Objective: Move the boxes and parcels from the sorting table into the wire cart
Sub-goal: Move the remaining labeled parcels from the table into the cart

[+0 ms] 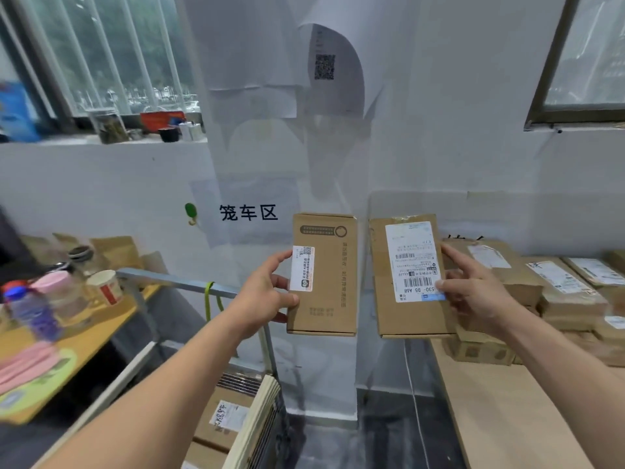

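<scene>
Soft even daylight from window (111, 62); left edge blurred, fisheye-warped.

Two held boxes (323, 275) above cart (189, 286)

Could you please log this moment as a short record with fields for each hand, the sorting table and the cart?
left hand: grips a printed brown box upright by its left edge
right hand: grips a labelled brown box upright by its right edge
boxes: both in the air, side by side, apart
sorting table: stacked parcels at the back right
wire cart: lower left, holding a labelled parcel
</scene>
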